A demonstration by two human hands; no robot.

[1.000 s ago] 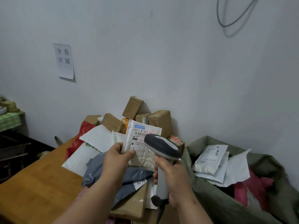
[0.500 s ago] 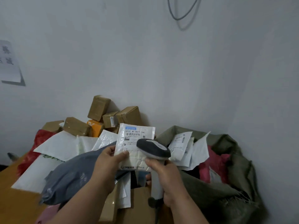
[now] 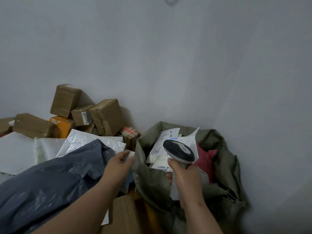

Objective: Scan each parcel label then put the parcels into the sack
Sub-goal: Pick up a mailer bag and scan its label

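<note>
Once released from left hand point(image 3: 120, 163), white labelled parcel point(image 3: 159, 153) lying inside sack point(image 3: 152, 184); fingers now loosely curled, possibly empty; right hand point(image 3: 184, 177) gripping scanner point(image 3: 179, 152).

The white parcel point(image 3: 160, 157) has left the left hand point(image 3: 120, 163) and now lies in the sack point(image 3: 152, 179).
</note>
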